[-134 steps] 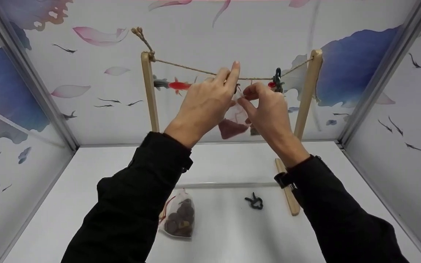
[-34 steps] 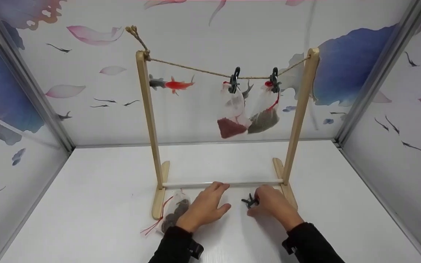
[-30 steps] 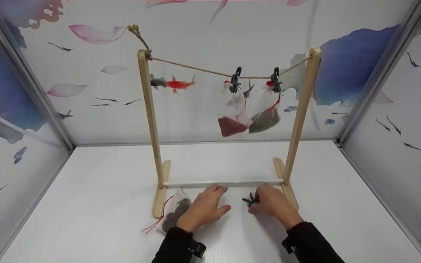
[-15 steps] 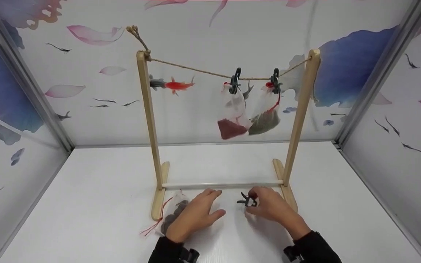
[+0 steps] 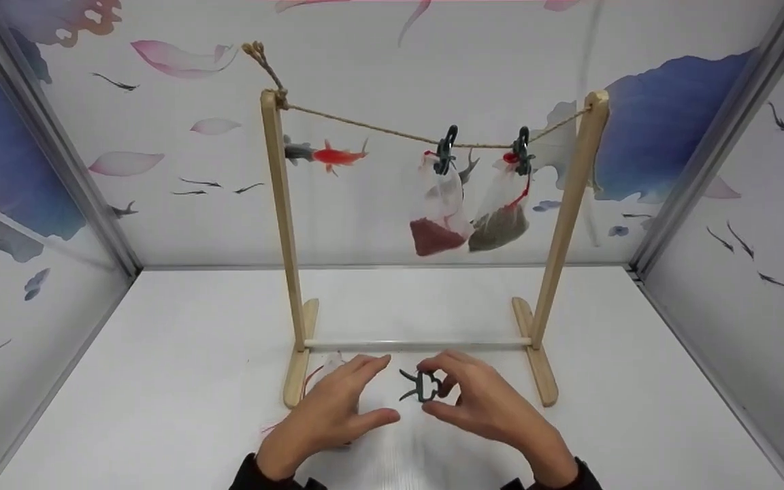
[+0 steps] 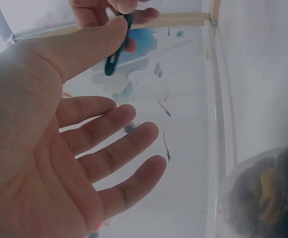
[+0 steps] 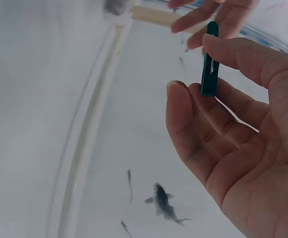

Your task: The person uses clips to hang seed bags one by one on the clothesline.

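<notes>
My right hand (image 5: 487,401) pinches a dark green clothespin (image 5: 425,386) between thumb and fingers, over the table in front of the rack. Its two splayed prongs point toward my left hand (image 5: 324,412). That hand is open, thumb and fingers spread, a short way left of the clothespin. In the right wrist view the clothespin (image 7: 210,64) is seen edge-on. Behind my left hand lies a mesh drawstring bag (image 5: 333,363), mostly hidden in the head view; dark round pieces show inside the bag (image 6: 267,198) in the left wrist view.
A wooden rack (image 5: 283,224) carries a sagging twine line (image 5: 358,124). Two clothespins hold a bag of red grains (image 5: 438,235) and a bag of greenish grains (image 5: 499,228) on its right half. A white crossbar (image 5: 412,344) joins the feet. Printed panels enclose the table.
Since 4.5 s ago my hands have come down from the line, leaving the red-grain bag clipped there. My right hand has picked the clothespin up and brought it left; my left hand has shifted left.
</notes>
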The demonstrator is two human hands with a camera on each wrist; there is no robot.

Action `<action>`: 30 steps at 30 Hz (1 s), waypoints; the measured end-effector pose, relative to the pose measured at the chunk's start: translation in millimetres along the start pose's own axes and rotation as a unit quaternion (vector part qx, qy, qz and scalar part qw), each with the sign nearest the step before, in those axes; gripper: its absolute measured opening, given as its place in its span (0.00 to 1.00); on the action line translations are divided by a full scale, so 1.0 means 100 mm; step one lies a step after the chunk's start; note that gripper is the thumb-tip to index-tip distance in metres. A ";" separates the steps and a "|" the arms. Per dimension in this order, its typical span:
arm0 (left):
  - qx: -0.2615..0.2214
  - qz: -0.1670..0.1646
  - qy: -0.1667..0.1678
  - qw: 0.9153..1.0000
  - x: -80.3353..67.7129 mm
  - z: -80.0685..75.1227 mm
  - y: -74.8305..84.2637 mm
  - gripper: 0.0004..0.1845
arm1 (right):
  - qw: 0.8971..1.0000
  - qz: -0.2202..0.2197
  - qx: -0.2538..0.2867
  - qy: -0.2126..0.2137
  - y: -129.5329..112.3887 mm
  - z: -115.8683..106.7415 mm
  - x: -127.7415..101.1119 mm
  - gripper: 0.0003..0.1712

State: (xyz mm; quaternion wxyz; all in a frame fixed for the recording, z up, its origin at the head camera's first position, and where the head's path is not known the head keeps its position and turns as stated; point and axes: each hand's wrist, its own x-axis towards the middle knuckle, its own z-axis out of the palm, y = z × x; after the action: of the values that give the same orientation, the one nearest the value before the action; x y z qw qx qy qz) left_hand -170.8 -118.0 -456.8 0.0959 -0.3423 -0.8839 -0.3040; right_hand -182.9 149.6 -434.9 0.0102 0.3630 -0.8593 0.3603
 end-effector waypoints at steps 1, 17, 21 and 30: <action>0.004 0.005 0.004 1.000 -0.03 -0.03 0.00 0.38 | 1.000 -0.005 0.011 0.000 -0.06 0.00 -0.01 0.22; 0.051 0.108 0.036 0.992 -0.16 -0.13 0.16 0.25 | 0.998 -0.007 0.045 -0.049 -0.35 0.06 -0.12 0.20; 0.033 0.100 0.015 0.994 -0.15 -0.16 0.18 0.22 | 0.998 -0.005 0.043 -0.055 -0.38 0.06 -0.13 0.20; 0.037 0.133 0.043 0.989 -0.15 -0.21 0.18 0.21 | 0.998 -0.015 0.035 -0.048 -0.43 0.07 -0.15 0.21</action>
State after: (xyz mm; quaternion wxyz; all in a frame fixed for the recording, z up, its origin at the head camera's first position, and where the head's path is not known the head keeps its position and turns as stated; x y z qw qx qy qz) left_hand -148.6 -128.4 -437.2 0.1865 -0.4394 -0.8363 -0.2698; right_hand -142.8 133.9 -417.8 -0.0387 0.3928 -0.8402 0.3719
